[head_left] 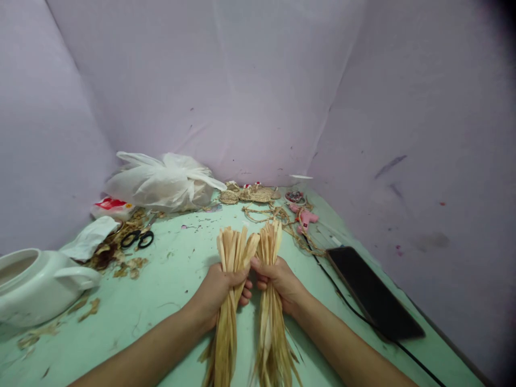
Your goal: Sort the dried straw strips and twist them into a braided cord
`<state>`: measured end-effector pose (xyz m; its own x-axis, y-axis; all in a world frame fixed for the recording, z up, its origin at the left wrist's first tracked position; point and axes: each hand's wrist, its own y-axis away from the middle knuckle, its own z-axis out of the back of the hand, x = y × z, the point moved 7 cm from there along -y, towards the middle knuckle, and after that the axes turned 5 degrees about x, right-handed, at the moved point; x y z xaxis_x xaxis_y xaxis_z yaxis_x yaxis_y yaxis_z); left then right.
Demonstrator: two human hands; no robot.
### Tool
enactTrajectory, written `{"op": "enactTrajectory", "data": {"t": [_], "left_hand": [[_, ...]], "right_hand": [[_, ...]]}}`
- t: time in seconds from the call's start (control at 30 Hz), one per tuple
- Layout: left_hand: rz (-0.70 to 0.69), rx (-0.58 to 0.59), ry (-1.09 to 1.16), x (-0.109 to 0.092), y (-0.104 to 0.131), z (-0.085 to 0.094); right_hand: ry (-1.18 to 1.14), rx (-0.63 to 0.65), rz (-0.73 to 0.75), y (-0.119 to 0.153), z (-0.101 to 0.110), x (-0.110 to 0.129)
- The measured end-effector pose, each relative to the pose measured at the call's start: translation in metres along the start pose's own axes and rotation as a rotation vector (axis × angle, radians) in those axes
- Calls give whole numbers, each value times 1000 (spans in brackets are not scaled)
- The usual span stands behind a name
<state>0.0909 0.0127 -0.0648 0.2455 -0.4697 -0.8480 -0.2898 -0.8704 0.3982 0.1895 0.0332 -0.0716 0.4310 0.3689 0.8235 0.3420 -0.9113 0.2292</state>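
Two bundles of dry, straw-coloured fibre strips are held side by side over the pale green table (173, 285). My left hand (223, 287) is closed round the left bundle of dried strips (227, 333). Round the right bundle of dried strips (269, 328) my right hand (278, 282) is closed, its thumb across the front. Short cut-looking ends stick up above both fists, while the long ends hang toward the table's near edge. The upper ends of the bundles almost meet, and my fingers nearly touch between them.
On the left stand a white ceramic pot (44, 285), black-handled scissors (137, 239) and plant scraps (107, 255). A white plastic bag (165, 183) and woven pieces (258, 194) lie at the back. To the right are a pink glue gun (307, 217), its black cord (334, 285) and a dark phone (373, 290).
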Motion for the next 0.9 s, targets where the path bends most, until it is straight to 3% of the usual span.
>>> {"op": "enactTrajectory", "data": {"t": [0.2, 0.33, 0.43, 0.57, 0.77, 0.9], "left_hand": [[2, -78, 34, -1, -2, 8], [37, -176, 26, -6, -6, 25], [23, -130, -22, -13, -7, 27], [17, 16, -51, -13, -5, 15], [40, -47, 41, -11, -5, 18], [130, -66, 60, -8, -7, 22]], "right_hand": [[16, -127, -37, -1, 11, -4], [-77, -72, -127, -3, 9, -7], [-109, 5, -167, -3, 4, -9], [-63, 46, -142, -2, 0, -10], [-52, 15, -126, -2, 5, -10], [-97, 11, -136, -3, 6, -8]]}}
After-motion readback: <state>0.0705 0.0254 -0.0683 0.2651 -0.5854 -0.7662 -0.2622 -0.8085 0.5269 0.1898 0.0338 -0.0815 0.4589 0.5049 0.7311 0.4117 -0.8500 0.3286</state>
